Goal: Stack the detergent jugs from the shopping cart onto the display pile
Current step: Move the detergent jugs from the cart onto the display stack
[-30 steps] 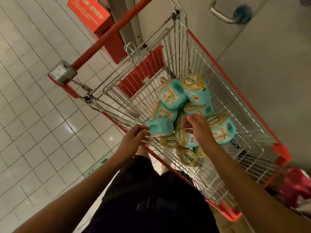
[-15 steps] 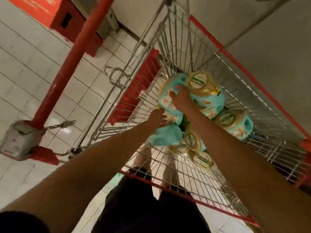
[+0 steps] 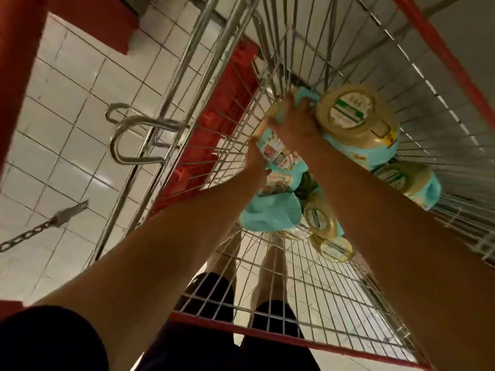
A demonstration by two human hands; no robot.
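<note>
— Reaching for which one?
— The teal plastic detergent jug with the printed label [image 3: 278,159], at one o'clock in the red-rimmed wire shopping cart [image 3: 267,333]. The right hand [image 3: 293,127] curls over its top; the left hand [image 3: 254,158] clasps its nine o'clock side, thumb on the label.
— So, the pickup step?
— I'd judge so. Next it needs lifting clear of the tan-capped jugs [image 3: 353,113] crowding its three o'clock. The display pile isn't in view.
</note>
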